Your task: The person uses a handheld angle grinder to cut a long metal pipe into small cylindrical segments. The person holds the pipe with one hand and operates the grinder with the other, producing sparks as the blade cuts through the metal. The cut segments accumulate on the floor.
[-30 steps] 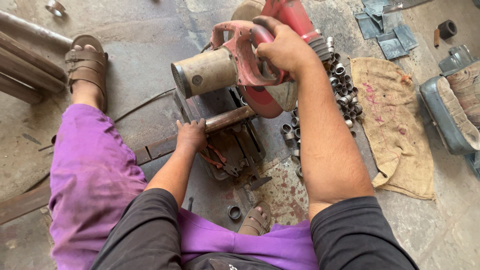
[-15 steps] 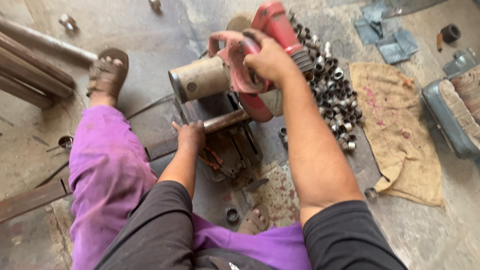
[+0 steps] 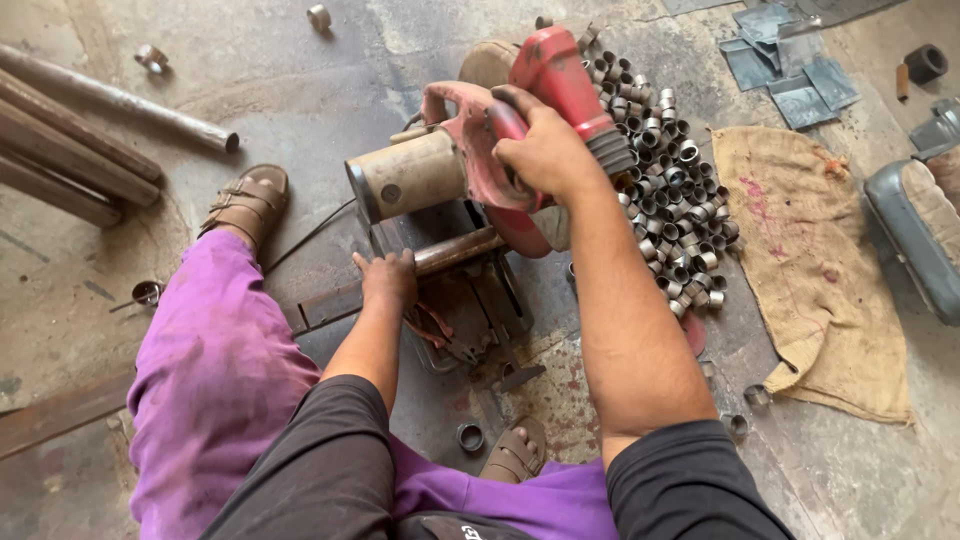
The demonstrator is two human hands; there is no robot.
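Note:
A red chop saw (image 3: 478, 160) with a round tan motor housing stands on the floor in front of me. My right hand (image 3: 543, 150) is closed around its red handle, above the blade guard. My left hand (image 3: 388, 278) presses down on a rusty metal pipe (image 3: 455, 253) that lies across the saw's base under the blade. A long flat steel bar (image 3: 325, 305) runs left from my left hand. Right of the saw lies a heap of several short cut pipe rings (image 3: 670, 180).
Long rusty pipes (image 3: 95, 140) lie at the far left. A burlap sack (image 3: 805, 260) is spread at the right, beside a grey container (image 3: 915, 240). Flat grey metal pieces (image 3: 785, 70) lie top right. My sandalled feet (image 3: 240, 205) flank the saw; loose rings dot the floor.
The view has shifted, so the saw sits a little lower in the frame. Both hands keep their holds on the saw handle and the pipe.

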